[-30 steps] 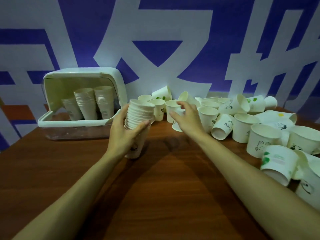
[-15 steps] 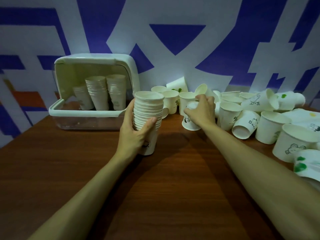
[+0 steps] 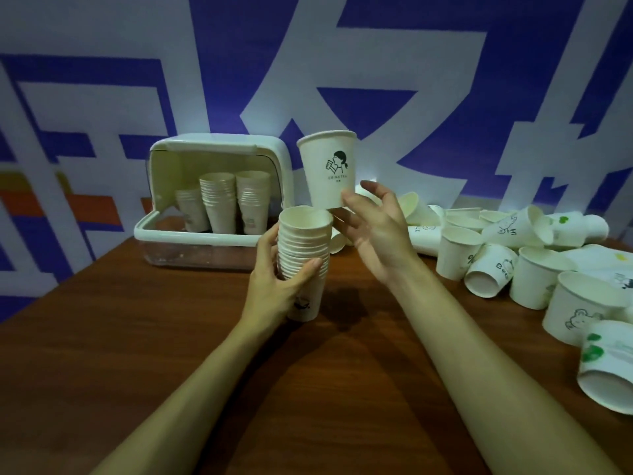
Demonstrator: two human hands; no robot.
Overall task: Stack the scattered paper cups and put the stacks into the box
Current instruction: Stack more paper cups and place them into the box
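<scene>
Head view. The blue-and-white lettered wall [image 3: 308,63] is filling the background, and the brown tabletop [image 3: 102,337] is carrying everything below it. At rear left the box [image 3: 191,236] is standing with its lid tipped back, and three finished stacks [image 3: 219,200] are sitting upright inside it, side by side. At right the scattered cups [image 3: 534,279] are lying in a loose heap, some upright and some on their sides, so much of the task is judged to be remaining.

At centre the left hand [image 3: 274,289] is gripping the growing stack [image 3: 305,241] just in front of the box. Its fingers [image 3: 270,241] and thumb are wrapping round the ribbed band of rims and keeping the mouth of the stack facing up.

The change is on the other side. Half a second ago the right hand [image 3: 376,231] was down among the scattered cups, closing on one. It is now carrying a printed cup [image 3: 327,169] upright, directly above and slightly behind the open mouth of the stack. Its thumb and fingers [image 3: 352,202] are pinching the cup only at the base, and the remaining fingers are spreading loosely.

One more cup has thus left the heap and is about to be nested. The base and the stack's mouth are nearly meeting but not yet overlapping, so the insertion is judged not yet done. The shallow pinch is leaving the cup free to tilt as it descends.
</scene>
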